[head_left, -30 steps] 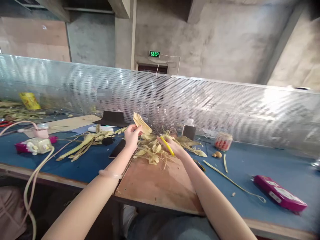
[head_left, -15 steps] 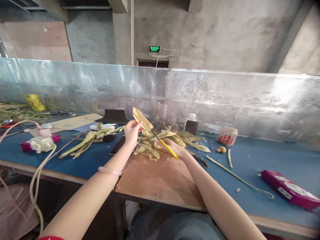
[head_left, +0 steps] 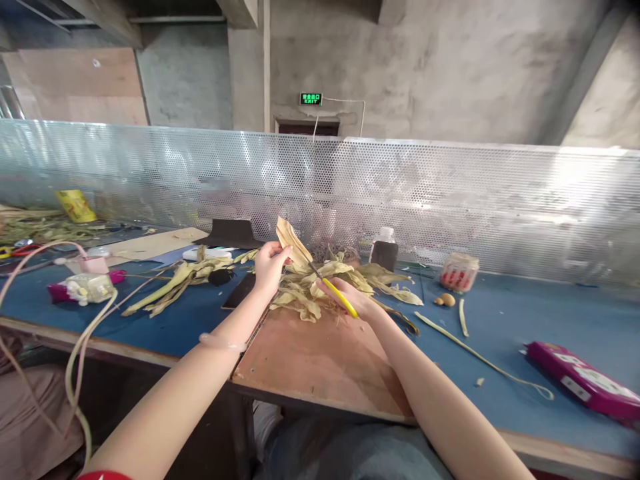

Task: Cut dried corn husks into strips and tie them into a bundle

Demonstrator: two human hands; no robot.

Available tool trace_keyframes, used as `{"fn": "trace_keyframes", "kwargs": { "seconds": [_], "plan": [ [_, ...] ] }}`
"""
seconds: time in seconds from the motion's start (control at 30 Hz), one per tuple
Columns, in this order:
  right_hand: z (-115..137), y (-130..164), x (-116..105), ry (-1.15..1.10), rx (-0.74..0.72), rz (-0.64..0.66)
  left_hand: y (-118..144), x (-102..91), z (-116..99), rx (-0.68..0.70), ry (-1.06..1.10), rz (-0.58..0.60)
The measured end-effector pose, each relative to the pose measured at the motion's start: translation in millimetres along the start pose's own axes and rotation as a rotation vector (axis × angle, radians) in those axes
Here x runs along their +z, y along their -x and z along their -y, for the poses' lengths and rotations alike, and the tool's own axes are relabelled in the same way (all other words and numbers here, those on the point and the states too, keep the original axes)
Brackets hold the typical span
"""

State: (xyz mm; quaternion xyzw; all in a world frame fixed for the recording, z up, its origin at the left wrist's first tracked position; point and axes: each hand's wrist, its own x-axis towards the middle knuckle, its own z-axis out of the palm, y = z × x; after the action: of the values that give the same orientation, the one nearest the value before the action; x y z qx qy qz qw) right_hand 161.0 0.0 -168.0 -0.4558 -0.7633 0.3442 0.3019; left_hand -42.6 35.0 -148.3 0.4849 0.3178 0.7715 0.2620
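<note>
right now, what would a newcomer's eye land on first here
Probably the yellow-handled tool in the right hand, its dark end by the dry leaf that the left hand holds up. Next, perhaps the magenta object at far right on the blue tabletop, then the green-lettered exit sign on the back wall.

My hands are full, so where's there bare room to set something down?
Mostly bare: the near part of the flat brown wooden board, short of the crumpled pale dried leaves, and the blue tabletop between the clear red-marked jar and the long magenta box. Crowded: the board's far end, where those leaves lie around your right hand.
</note>
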Motion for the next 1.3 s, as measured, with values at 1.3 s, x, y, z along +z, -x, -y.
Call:
{"fn": "trace_keyframes", "kwargs": {
  "seconds": [1.3],
  "plan": [
    [9,9,-2,-0.040,-0.014,0.007,1,1.8,-4,-0.111,0.100,0.025]
  ]
}}
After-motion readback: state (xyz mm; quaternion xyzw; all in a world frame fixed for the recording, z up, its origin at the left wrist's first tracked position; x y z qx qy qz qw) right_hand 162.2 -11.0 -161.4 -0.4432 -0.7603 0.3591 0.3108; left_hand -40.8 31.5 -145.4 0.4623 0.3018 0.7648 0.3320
